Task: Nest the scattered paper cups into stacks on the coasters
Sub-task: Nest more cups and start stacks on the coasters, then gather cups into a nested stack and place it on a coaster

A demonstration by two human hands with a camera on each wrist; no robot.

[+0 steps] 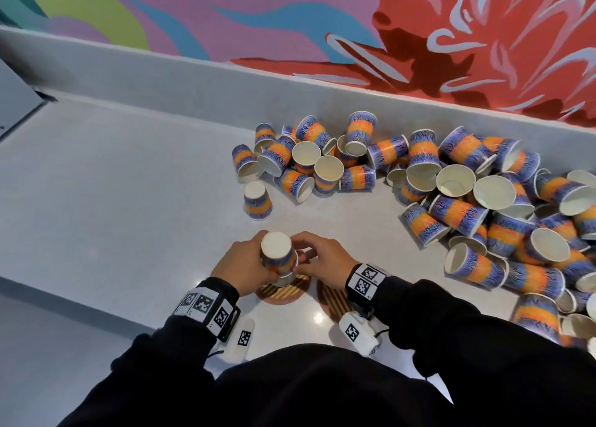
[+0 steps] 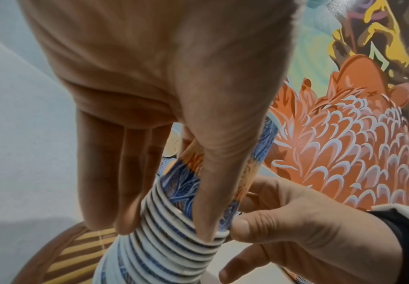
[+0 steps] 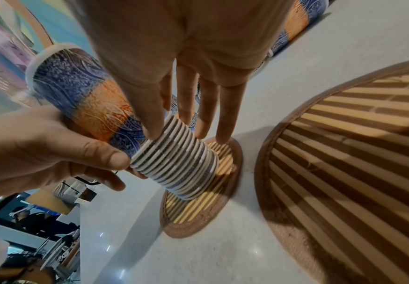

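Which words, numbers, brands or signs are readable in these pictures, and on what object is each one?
No words, numbers or brands can be read.
Wrist bands and: black-and-white square code markers only, no letters.
Cups: purple and orange pattern, no print to read.
Coasters: stripes only.
Wall: painted shapes, no writing.

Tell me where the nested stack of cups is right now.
In the head view the nested stack stands upside down on the left coaster, near the counter's front edge, held between the left hand and right hand.
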